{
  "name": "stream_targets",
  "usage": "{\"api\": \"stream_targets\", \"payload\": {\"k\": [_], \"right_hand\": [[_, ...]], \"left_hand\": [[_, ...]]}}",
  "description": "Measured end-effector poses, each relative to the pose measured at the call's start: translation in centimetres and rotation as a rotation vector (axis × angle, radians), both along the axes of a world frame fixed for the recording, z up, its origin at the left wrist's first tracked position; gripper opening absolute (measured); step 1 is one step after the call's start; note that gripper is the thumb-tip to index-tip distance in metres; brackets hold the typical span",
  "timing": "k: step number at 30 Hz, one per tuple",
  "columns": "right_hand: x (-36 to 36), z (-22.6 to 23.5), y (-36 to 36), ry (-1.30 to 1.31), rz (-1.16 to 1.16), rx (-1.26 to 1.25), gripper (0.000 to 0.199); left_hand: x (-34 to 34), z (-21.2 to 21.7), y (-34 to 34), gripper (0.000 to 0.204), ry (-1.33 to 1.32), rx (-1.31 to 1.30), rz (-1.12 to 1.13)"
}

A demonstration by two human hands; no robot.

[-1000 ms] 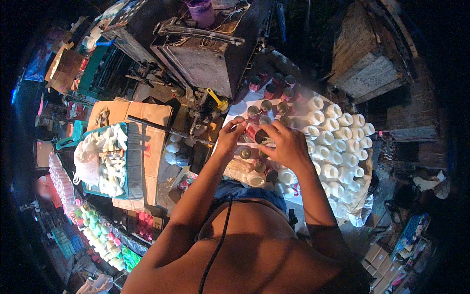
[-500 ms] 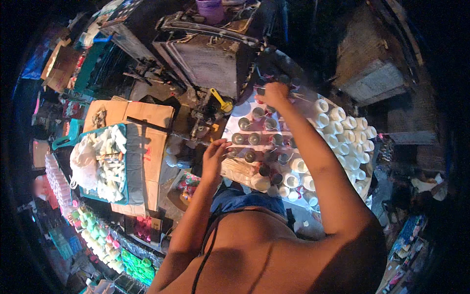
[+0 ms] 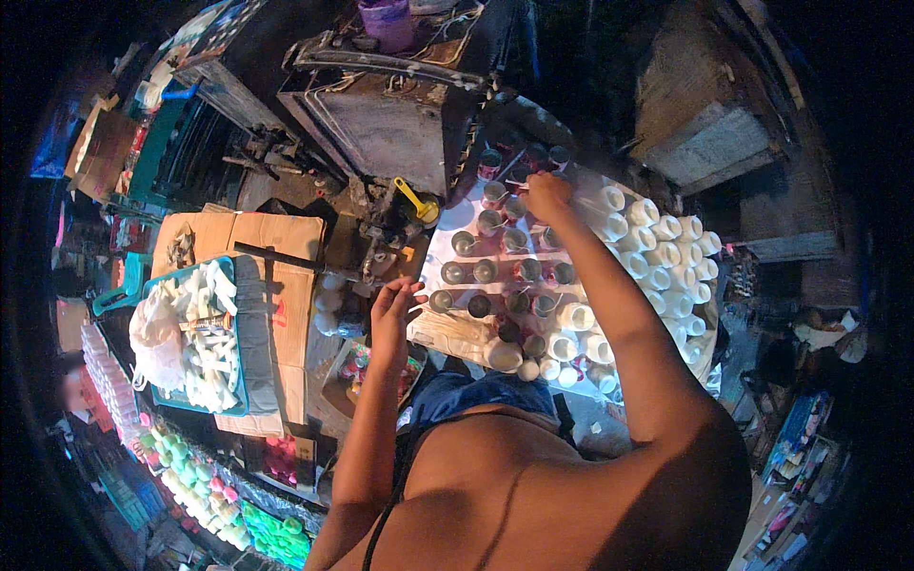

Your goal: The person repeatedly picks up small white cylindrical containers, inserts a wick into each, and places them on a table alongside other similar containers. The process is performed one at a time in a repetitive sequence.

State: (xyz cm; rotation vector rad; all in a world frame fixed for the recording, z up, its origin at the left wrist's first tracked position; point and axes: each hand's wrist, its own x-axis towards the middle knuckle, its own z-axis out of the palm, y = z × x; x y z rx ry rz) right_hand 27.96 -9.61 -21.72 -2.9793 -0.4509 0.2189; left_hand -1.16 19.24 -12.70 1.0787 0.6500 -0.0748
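My right hand reaches over the far part of the table, its fingers closed on a thin white stick above the rows of glass cups. Several of these cups have thin strands over their rims. Beside the table's near left corner is my left hand, fingers bent together, with a small pale piece at the fingertips that I cannot make out. White cups lie close together on their sides to the right, under and beyond my right forearm.
At the left, a teal tray of white pieces and a plastic bag rests on cardboard. A yellow scoop-like tool lies beyond the table's left side. A heavy box-shaped machine stands behind; a wooden box is at far right.
My right hand has moved slightly nearer over the cups, uncovering some far ones. My left hand has shifted left and down. The whole view has shifted a little.
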Motion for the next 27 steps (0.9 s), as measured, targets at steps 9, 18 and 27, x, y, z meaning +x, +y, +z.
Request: {"api": "stream_targets", "payload": {"k": [9,18,27], "right_hand": [[-2.9,-0.7,-0.5,-0.037,-0.077,0.049,0.02],[-23.9,20.0,-2.7,-0.218,-0.037,0.462,0.025],[-29.4,23.4,-10.2,-0.21,-0.302,0.769,0.015]], "left_hand": [[2.3,1.8,-4.4,0.026,-0.046,-0.003,-0.215],[8.4,5.9,-12.5,0.051,0.127,-0.652,-0.462],[7.1,10.7,-17.6,0.017,-0.498,0.091,-0.876]]}}
